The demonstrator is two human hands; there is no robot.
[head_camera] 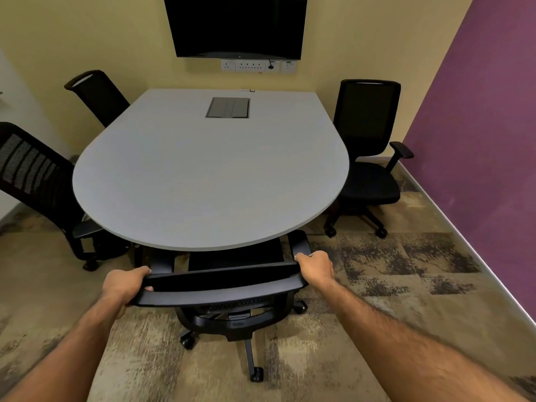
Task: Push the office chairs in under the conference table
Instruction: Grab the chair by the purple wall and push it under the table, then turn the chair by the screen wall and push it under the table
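- Both hands are being kept apart, one at each end of the top rail of the near chair (220, 288).
- Left hand (124, 285) is being wrapped round the rail's left corner, with fingers curled over the top and the thumb tip showing in the slot below.
- Right hand (314, 269) is being clamped on the rail's right corner, with fingers curled over its front edge.
- Near chair's seat is being partly covered by the rounded near edge of the conference table (208, 175); the armrest fronts are being hidden just under that edge.
- Its base and castors are being left out on the carpet (391, 285), on the person's side of the table.
- Right chair (368, 158) is being left beside the table's right edge, backrest upright, most of the seat and one armrest exposed.
- Near-left chair (32, 172) and far-left chair (98, 95) are being seen with backrests leaning away from the table and seats mostly hidden under the top.
- Cable hatch (228, 107) is being seen shut, set flush in the tabletop towards the far end.
- Dark wall screen (236, 24) is being seen above a socket strip (258, 66) on the yellow wall; the purple wall (478, 140) is being seen on the right.
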